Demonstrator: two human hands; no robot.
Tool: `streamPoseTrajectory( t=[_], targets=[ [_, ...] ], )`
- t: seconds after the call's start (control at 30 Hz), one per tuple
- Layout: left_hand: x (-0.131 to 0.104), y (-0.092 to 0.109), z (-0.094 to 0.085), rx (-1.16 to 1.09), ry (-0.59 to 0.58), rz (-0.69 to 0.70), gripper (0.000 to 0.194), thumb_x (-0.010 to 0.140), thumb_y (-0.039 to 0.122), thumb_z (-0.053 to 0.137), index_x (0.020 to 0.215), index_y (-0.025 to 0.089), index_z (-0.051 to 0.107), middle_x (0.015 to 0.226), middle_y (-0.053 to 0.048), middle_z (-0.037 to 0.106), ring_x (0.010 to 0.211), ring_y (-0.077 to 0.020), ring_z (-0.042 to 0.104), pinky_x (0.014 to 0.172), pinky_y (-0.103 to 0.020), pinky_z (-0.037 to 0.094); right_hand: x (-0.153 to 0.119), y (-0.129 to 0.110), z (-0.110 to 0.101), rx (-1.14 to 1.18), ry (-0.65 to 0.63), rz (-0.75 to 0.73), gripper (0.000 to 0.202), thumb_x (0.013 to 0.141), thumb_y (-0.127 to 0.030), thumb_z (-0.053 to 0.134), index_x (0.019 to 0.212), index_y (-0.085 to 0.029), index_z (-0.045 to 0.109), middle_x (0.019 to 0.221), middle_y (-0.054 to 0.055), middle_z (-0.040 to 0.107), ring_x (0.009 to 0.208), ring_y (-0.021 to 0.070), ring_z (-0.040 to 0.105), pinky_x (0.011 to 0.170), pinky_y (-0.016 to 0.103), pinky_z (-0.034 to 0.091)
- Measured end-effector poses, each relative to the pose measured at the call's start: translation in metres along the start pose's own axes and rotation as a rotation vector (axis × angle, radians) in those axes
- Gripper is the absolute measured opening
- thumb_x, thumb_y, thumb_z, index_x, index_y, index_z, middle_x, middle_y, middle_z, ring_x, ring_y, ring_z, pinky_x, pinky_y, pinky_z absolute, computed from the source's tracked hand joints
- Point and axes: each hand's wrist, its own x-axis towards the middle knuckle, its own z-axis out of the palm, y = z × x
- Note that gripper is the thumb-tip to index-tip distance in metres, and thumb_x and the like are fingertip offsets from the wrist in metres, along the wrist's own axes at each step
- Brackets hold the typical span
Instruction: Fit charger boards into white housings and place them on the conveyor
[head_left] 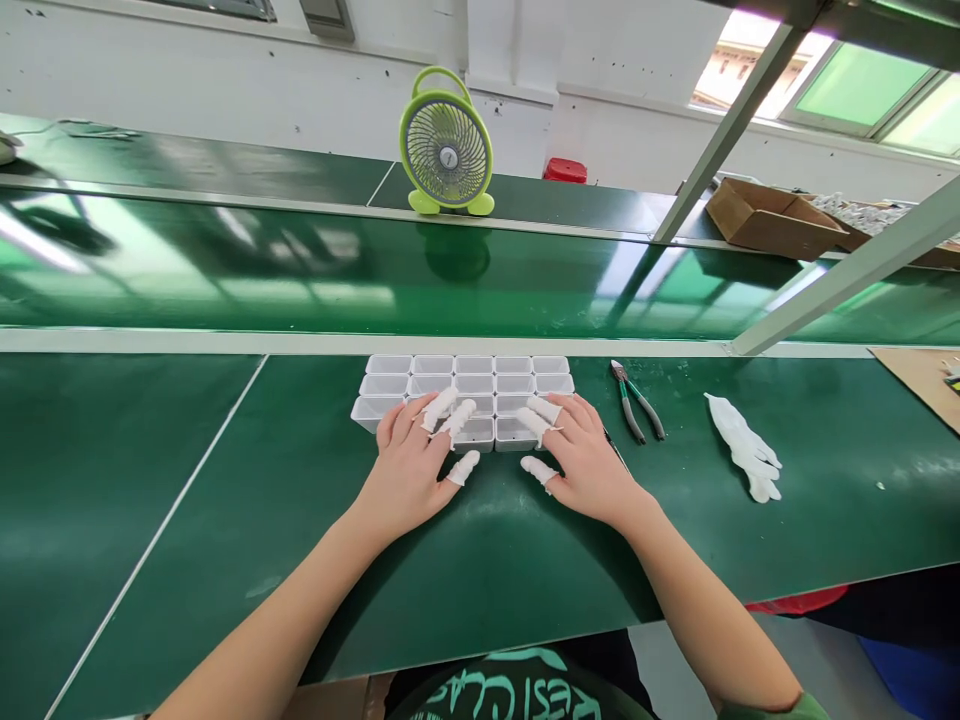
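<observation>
A block of small white plastic bins in rows sits on the green worktop; whether they are separate or joined I cannot tell. My left hand rests over the front left of the block, palm down, with its fingers stretched out and apart. Over the front right lies my right hand, fingers likewise extended. White finger cots cover the thumb and two fingers of each hand. Both hands hide some front bins. Beside my right hand, a thin dark tool is partly hidden, its kind unclear.
Diagonal cutters with green-and-grey handles lie right of the bins. Farther right is a white glove. A green fan stands on the back ledge. A slanted metal post and cardboard box are at right.
</observation>
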Motion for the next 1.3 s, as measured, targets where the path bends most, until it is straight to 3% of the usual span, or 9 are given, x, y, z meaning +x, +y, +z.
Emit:
streamPoseTrajectory(
  t=[0.17,0.37,0.67,1.17,1.3],
  targets=[
    [0.000,0.006,0.000,0.010,-0.053,0.054,0.022,0.097,0.029,0.052,0.111,0.016,0.063,0.133,-0.021,0.058,0.132,-0.0379,0.047,0.106,-0.056,0.034,0.000,-0.011,0.010,-0.099,-0.119,-0.042,0.027,0.093,-0.026,0.059,0.118,-0.018,0.068,0.141,0.016,0.058,0.142,0.0401,0.038,0.118,0.068,0.027],
    [-0.001,0.011,-0.001,-0.007,-0.095,0.093,0.021,0.098,0.030,0.051,0.102,0.016,0.065,0.134,-0.022,0.057,0.133,-0.0383,0.046,0.106,-0.056,0.035,0.000,-0.012,0.018,-0.137,-0.123,-0.043,0.019,0.092,-0.026,0.059,0.106,-0.018,0.070,0.140,0.019,0.057,0.143,0.0410,0.037,0.117,0.066,0.028],
    [-0.002,0.014,-0.002,-0.042,-0.117,0.129,0.026,0.098,0.030,0.051,0.115,0.015,0.064,0.136,-0.022,0.056,0.136,-0.0381,0.043,0.107,-0.057,0.036,0.000,-0.011,0.018,-0.119,-0.079,-0.022,0.026,0.097,-0.027,0.052,0.114,-0.013,0.067,0.137,0.019,0.059,0.142,0.0400,0.037,0.117,0.065,0.029],
    [-0.002,0.017,-0.001,-0.027,-0.136,0.098,0.021,0.099,0.029,0.048,0.100,0.016,0.064,0.139,-0.022,0.053,0.135,-0.0380,0.043,0.107,-0.058,0.034,0.002,-0.015,0.020,-0.056,-0.067,0.013,0.019,0.091,-0.019,0.056,0.103,-0.013,0.069,0.128,0.021,0.062,0.141,0.0411,0.040,0.115,0.062,0.035],
    [0.000,0.012,-0.004,-0.021,-0.076,0.102,0.025,0.098,0.029,0.050,0.115,0.015,0.061,0.140,-0.022,0.053,0.133,-0.0373,0.045,0.107,-0.055,0.033,0.002,-0.015,0.019,-0.082,-0.049,-0.002,0.025,0.094,-0.022,0.053,0.113,-0.013,0.068,0.135,0.021,0.059,0.141,0.0406,0.039,0.114,0.062,0.035]
  ],
)
